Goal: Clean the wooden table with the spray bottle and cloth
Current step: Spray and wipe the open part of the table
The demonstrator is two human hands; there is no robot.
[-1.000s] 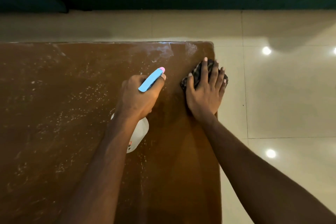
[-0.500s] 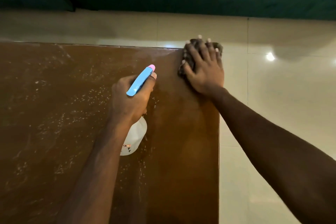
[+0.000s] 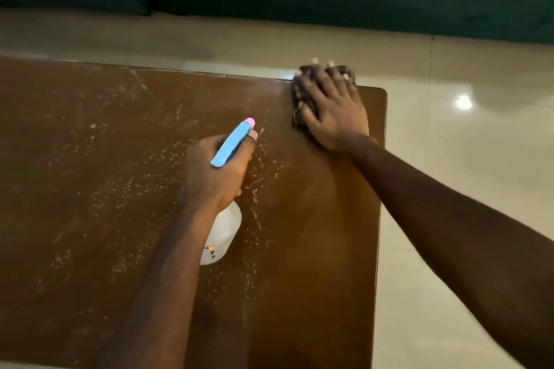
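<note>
- Your left hand point(image 3: 214, 177) grips the white plastic spray bottle with blue trigger head point(image 3: 223, 231), body hanging below your fist over the brown wooden table point(image 3: 90, 189).
- Your right hand point(image 3: 332, 108), fingers spread, presses the dark checked cloth point(image 3: 299, 99) flat at the table's far right corner.

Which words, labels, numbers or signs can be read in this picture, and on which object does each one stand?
On the spray bottle, a small orange label: it has letters, but they are too small and blurred to read.
Just below it, dark marks: unreadable.
On the table and the cloth: no text visible.
</note>
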